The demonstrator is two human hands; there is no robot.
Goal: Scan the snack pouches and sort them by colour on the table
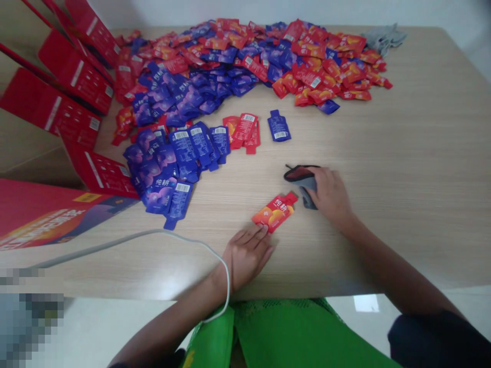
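Observation:
A red and orange pouch (275, 210) lies flat on the table in front of me, its narrow neck pointing up and right. My left hand (245, 255) rests with its fingers stretched out, the fingertips on the pouch's lower edge. To the right of the pouch, my right hand (330, 197) has its fingers wrapped round a grey and dark cloth (307, 186) on the tabletop. Farther up, a single blue pouch (279, 126) lies by itself, barcode side up. Beside it are a few overlapping red pouches (244, 130).
A large heap of blue and red pouches (238, 61) covers the table's back. Blue pouches (161, 174) lie stacked at left. Red open boxes (72, 71) line the left edge. A grey rag (385, 38) sits at back right. A white cable (141, 234) passes over my left wrist.

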